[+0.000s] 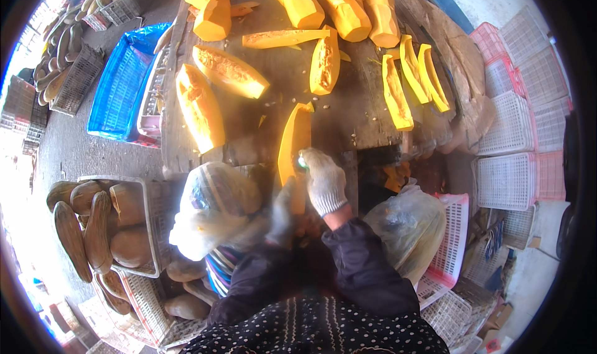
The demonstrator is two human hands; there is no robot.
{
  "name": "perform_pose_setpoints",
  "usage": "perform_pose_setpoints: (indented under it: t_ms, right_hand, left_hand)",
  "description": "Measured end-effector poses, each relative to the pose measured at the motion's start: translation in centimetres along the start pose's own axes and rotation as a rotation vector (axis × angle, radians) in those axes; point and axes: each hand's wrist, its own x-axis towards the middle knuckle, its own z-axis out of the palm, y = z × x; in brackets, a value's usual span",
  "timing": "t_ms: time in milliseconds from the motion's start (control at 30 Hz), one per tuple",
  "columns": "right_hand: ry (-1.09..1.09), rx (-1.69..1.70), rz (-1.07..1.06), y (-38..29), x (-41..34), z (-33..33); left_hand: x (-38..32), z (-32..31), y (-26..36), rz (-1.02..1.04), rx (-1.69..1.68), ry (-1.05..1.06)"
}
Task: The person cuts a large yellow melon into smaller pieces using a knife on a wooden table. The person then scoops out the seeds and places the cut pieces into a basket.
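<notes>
A long peeled squash piece stretches from the table edge down toward my lap. My left hand, in a blurred grey glove, grips its lower side. In a white knit glove, my right hand is closed over the piece's right side around a small hand tool; only a greenish, shiny bit of it shows. Two cut squash pieces with seedy pulp lie to the left on the wooden table. Another seedy piece sits farther up, beneath a long slice.
Several peeled squashes line the table's far side. Three scooped strips lie at right. Plastic covers my knees. Crates of unpeeled squash stand left, near a blue-lined crate. Stacked white crates stand right.
</notes>
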Motion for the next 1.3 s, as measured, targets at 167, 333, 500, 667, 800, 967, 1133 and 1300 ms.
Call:
perform_pose_setpoints:
  t_ms: [167, 333, 500, 667, 800, 967, 1133, 1300]
  right_hand:
    - [-0.141, -0.015, 0.008, -1.8, -2.9, -2.4]
    - [-0.202, 0.094, -0.003, -1.3, -0.5, -4.8]
    - [-0.039, 0.155, 0.058, -0.8, 2.1, -2.3]
    - [-0.116, 0.136, -0.027, -1.4, -1.9, -3.1]
    - [-0.211, 0.095, -0.081, -0.5, -3.1, -5.9]
    - [-0.165, 0.221, 0.082, 1.0, -1.5, -6.4]
    - [-0.021, 0.180, 0.125, 0.4, -0.9, -2.7]
    - [-0.113, 0.113, 0.191, -1.2, -5.2, -3.7]
  left_hand:
    - [0.9, -0.2, -1.4, 0.221, 0.020, 0.090]
    - [0.9, -1.3, -1.9, 0.013, -0.031, -0.053]
    - [2.2, -1.1, -2.7, 0.226, -0.060, -0.021]
    - [1.5, -1.3, -2.1, 0.116, 0.006, -0.078]
    - [0.9, -0.8, -1.2, 0.137, 0.088, -0.133]
    - [1.2, 0.0, -1.3, 0.082, -0.089, -0.110]
    - [1.6, -0.6, -1.2, 0.131, 0.011, -0.119]
    - [1.1, -1.0, -0.8, 0.086, 0.035, -0.153]
